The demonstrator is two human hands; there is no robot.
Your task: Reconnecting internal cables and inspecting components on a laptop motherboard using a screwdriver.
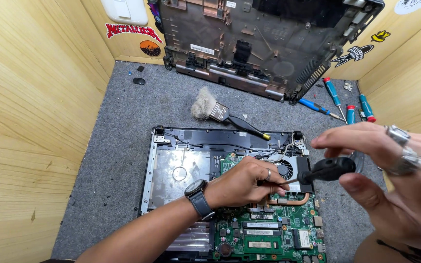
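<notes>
The right hand (395,170) pinches the black handle of a screwdriver (325,170) between thumb and fingertips, a light grip suited to twirling it, shaft slanting down toward the cooling fan (284,168). The left hand (244,182) rests on the green motherboard (269,229) of the opened laptop (171,170) on the grey table (123,126), fingers curled at the shaft's tip, apparently steadying it. A dusting brush (220,111), spare screwdrivers (337,97) and the removed bottom cover (264,44) lie behind, out of the way.
</notes>
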